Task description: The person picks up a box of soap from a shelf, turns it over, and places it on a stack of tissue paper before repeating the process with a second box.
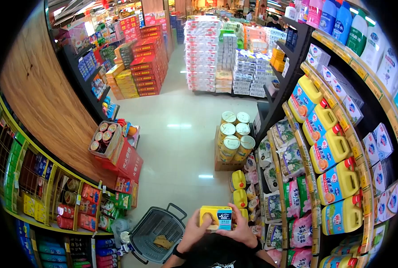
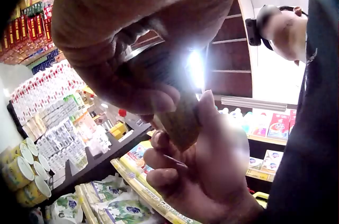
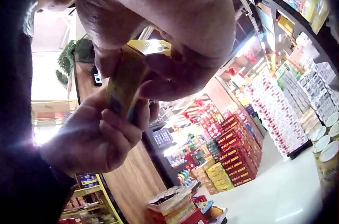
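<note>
Both hands hold a small yellow and blue box (image 1: 216, 218) in front of the person's chest, its printed face turned up. The left hand (image 1: 193, 230) grips the box's left side, with the thumb on the printed front. From the other side the right hand (image 1: 240, 231) holds the right edge. In the left wrist view the box (image 2: 183, 123) looks dark against the light, fingers of both hands around it. The right wrist view shows the box's narrow yellow side (image 3: 125, 81) between the two hands.
A grey shopping basket (image 1: 152, 221) stands on the floor at left, a brown item (image 1: 163, 241) inside. Shelves with yellow jugs (image 1: 335, 182) line the right side. Tall yellow-and-white tubs (image 1: 229, 147) stand in the aisle ahead; stacked white packs (image 1: 202, 53) are farther back.
</note>
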Tool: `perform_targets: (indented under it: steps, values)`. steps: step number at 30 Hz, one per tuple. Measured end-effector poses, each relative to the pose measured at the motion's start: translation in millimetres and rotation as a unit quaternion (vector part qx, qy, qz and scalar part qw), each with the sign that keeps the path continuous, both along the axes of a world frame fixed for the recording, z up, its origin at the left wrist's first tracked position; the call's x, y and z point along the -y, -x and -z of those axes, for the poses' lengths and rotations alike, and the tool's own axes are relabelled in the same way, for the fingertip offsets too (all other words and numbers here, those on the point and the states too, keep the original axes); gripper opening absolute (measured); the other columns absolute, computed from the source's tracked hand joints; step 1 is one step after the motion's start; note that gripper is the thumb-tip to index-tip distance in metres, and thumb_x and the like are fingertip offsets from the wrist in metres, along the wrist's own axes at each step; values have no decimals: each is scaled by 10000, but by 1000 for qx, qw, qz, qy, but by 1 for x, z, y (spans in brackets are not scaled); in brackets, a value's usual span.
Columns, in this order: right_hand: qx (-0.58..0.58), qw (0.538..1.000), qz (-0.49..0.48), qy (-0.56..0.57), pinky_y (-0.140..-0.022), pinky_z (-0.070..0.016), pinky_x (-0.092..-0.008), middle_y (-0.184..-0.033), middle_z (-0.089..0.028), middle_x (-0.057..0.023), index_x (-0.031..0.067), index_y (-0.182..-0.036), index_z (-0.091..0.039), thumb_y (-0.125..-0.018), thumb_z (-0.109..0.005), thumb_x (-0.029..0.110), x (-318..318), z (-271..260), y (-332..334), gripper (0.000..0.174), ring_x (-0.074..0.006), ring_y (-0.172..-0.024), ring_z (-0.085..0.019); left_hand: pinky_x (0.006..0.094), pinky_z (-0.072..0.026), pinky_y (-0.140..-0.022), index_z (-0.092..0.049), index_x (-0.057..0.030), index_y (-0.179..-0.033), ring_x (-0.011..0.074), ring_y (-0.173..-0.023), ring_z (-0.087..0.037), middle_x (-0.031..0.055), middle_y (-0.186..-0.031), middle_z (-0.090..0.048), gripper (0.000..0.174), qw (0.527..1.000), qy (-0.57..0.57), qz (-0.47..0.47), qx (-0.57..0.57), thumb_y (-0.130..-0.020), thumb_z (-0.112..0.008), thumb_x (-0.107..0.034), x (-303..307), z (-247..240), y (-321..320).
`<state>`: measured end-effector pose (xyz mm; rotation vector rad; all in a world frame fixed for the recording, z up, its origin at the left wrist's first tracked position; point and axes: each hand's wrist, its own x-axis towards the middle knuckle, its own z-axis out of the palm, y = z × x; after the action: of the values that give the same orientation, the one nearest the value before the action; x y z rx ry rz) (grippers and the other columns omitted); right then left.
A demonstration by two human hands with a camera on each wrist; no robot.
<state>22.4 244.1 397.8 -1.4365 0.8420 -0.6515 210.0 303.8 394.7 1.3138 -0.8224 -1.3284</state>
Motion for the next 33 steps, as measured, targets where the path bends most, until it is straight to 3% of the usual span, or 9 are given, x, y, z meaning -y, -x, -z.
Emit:
perform_targets:
  steps: [11,17,20,23,26,29,33]
  values:
    - [-20,997,-7,79,-950,-485,-320,-1221,-600,-147,6,-1468,-246,-695,-893,180,-7,26,-19,1023,-193,-1088,-609,271,-565,-689,-506,13,-1241,139,-913,-648,85,-1011,-643,444,997,60,-12,56,-918,-659,-251,-11,47,-24]
    - [-17,998,-8,62,-955,-482,-321,-1232,-599,-158,-7,-1465,-242,-695,-894,188,5,17,-23,1027,-189,-1106,-603,308,-515,-802,-542,24,-1165,156,-921,-630,93,-988,-650,376,999,-37,-18,27,-923,-637,-249,4,10,-22]
    - [-25,999,7,41,-953,-483,-321,-1231,-601,-157,-6,-1467,-239,-696,-894,192,11,18,-25,1031,-192,-1104,-605,307,-528,-765,-540,19,-1156,156,-886,-645,88,-976,-654,361,996,24,-11,91,-928,-628,-246,14,34,-26]
    - [-20,999,-1,49,-952,-484,-320,-1231,-602,-154,-1,-1471,-235,-699,-892,193,21,13,-25,1032,-193,-1099,-606,309,-531,-746,-546,17,-1148,152,-861,-650,87,-953,-658,356,997,6,-22,77,-924,-633,-245,23,10,-24]
    - [-55,996,-6,64,-950,-484,-316,-1226,-602,-150,-2,-1471,-234,-702,-890,193,34,16,-22,1030,-191,-1092,-606,306,-526,-744,-553,17,-1136,147,-864,-647,93,-938,-660,349,996,7,-21,92,-919,-637,-243,33,33,-24]
    - [-48,998,4,40,-945,-486,-314,-1222,-602,-148,1,-1468,-239,-705,-887,189,41,17,-17,1019,-185,-1085,-607,308,-522,-735,-559,18,-1123,144,-857,-639,96,-933,-660,347,999,1,-15,35,-915,-643,-246,43,32,-20]
    - [-33,999,0,37,-939,-489,-317,-1212,-605,-145,2,-1468,-239,-715,-881,206,56,12,-11,1010,-184,-1079,-610,300,-524,-735,-550,20,-1146,138,-866,-634,93,-959,-660,364,996,28,-18,78,-916,-642,-247,58,36,-12]
